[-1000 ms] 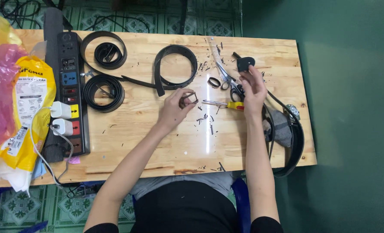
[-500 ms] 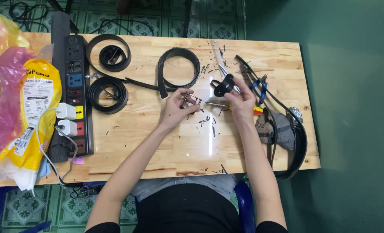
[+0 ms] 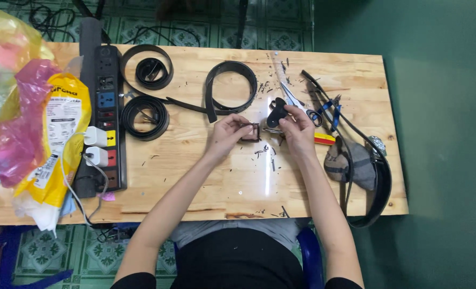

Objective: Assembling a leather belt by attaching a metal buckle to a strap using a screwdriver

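My left hand (image 3: 229, 132) pinches a small square metal belt buckle (image 3: 250, 131) just above the wooden table (image 3: 206, 187). Close beside it, my right hand (image 3: 296, 126) holds a short black leather strap piece (image 3: 276, 111) whose rounded end sticks up past the fingers. The two hands are almost touching at the middle of the table. Small black leather scraps (image 3: 264, 152) lie scattered under and in front of them.
Coiled black belts (image 3: 152, 72) (image 3: 144, 115) (image 3: 230, 88) lie at the back. Scissors (image 3: 296, 104), a red-yellow handled tool (image 3: 323, 139), a grey pouch (image 3: 350, 160) and a long black belt (image 3: 379, 187) are to the right. A power strip (image 3: 107, 123) and plastic bags (image 3: 40, 128) fill the left.
My right hand came in from the right with the black strap piece and now meets my left hand and the buckle at the table's middle.
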